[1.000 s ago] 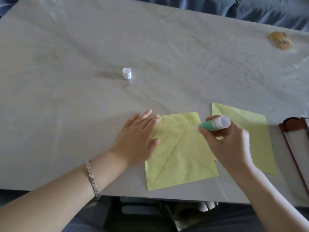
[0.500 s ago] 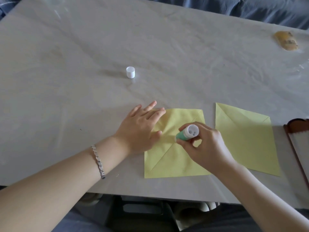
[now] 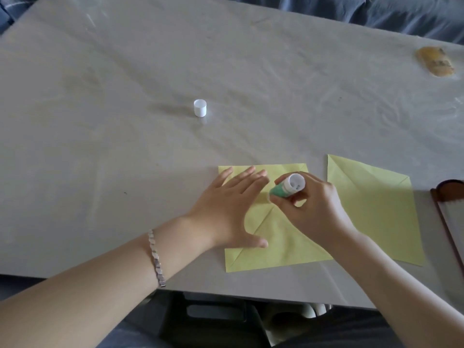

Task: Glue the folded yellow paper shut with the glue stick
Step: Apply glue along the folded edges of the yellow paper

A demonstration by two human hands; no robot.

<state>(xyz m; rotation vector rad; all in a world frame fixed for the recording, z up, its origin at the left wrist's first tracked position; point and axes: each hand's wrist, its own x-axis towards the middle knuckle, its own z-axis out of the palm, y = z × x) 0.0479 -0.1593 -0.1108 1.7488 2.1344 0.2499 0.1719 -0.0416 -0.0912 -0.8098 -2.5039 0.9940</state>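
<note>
Head view, looking down on a grey table (image 3: 100, 146). Left hand (image 3: 226, 209) flat on the folded yellow paper (image 3: 276, 247) near the front edge, fingers straight and spread, pinning it down. Right hand (image 3: 316, 209) curled round a green glue stick (image 3: 286, 188), tip down near the middle of the paper where the creases meet, white base up. White cap (image 3: 200, 108) well apart, farther back. Second yellow sheet (image 3: 374, 212) just to the right. Best done with short, light strokes along the flap edge while pinning the paper firmly, then pressing the flap shut.
</note>
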